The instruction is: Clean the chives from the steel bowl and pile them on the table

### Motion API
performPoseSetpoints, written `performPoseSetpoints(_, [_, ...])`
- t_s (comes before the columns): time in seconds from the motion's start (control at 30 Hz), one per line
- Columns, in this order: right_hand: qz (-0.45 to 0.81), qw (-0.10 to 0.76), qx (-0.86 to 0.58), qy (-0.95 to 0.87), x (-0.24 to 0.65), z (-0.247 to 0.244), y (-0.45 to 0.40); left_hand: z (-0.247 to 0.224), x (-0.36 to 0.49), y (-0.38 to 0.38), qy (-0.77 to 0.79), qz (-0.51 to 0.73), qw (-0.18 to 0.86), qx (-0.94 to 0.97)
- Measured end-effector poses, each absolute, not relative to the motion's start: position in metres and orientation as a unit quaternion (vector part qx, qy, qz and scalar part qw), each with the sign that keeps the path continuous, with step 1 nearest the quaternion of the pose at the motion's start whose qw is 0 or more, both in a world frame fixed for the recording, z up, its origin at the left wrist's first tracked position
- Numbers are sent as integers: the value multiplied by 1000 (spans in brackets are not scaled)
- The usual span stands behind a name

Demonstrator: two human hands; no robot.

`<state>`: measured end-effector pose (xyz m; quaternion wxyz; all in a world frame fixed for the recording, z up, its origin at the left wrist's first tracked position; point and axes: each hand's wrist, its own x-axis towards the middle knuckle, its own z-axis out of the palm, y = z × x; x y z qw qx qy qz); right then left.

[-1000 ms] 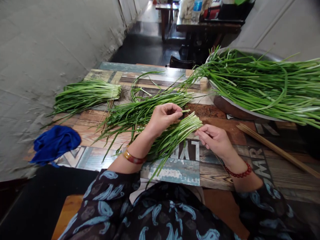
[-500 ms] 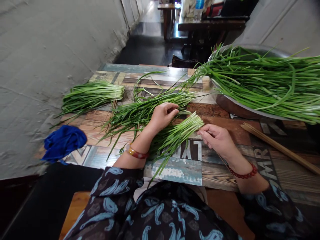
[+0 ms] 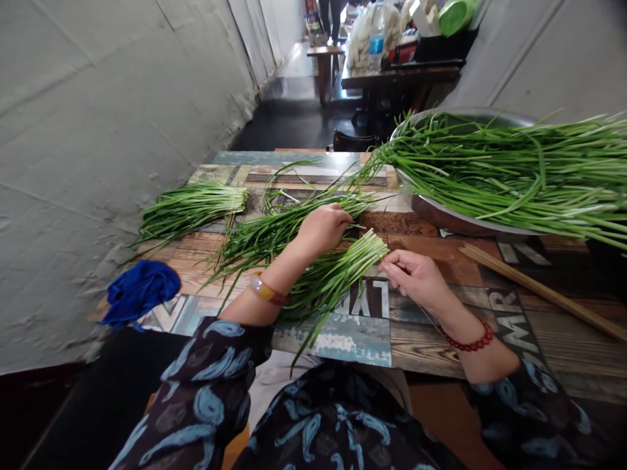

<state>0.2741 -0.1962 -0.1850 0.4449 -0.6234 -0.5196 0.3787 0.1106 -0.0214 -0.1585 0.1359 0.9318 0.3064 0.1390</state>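
My right hand [image 3: 414, 277] is closed in a pinch on a thin bamboo skewer [image 3: 429, 317], whose rear part runs back beneath my wrist. Its fingertips are at the pale cut ends of a row of garlic chives [image 3: 360, 256], which lie side by side with leaves trailing toward me. Over the loose garlic chives [image 3: 267, 228] behind that row, my left hand [image 3: 327, 227] is bent down with fingers pinched together. Whatever is between those fingertips is hidden.
A metal basin [image 3: 435, 212] heaped with chives stands at the right. Several bamboo skewers [image 3: 539, 287] lie in front of it. A neat chive bundle [image 3: 196, 207] and a blue cloth [image 3: 142, 292] are at the left, near the wall. Another table [image 3: 401, 77] stands farther back.
The view has tilted up slightly, showing more of the far table. My left hand's fingers have closed from a loose curl into a pinch. My right hand keeps its place at the cut ends.
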Motion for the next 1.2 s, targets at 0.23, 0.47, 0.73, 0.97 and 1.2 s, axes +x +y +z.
performPoseSetpoints(0.23, [357, 457, -610, -540, 275, -187, -192, -170, 143, -17, 278, 41, -3, 960])
performPoseSetpoints(0.47, [351, 471, -596, -547, 274, -186, -191, -141, 127, 4, 317, 270, 290, 862])
performPoseSetpoints(0.73, [346, 480, -590, -550, 275, -188, -192, -58, 109, 6, 257, 473, 449, 713])
performPoseSetpoints(0.97, [350, 475, -591, -550, 275, -186, -192, -6, 101, -14, 153, 536, 124, 821])
performPoseSetpoints(1.2, [356, 470, -593, -549, 273, -183, -194, -110, 90, -46, 314, 377, 298, 819])
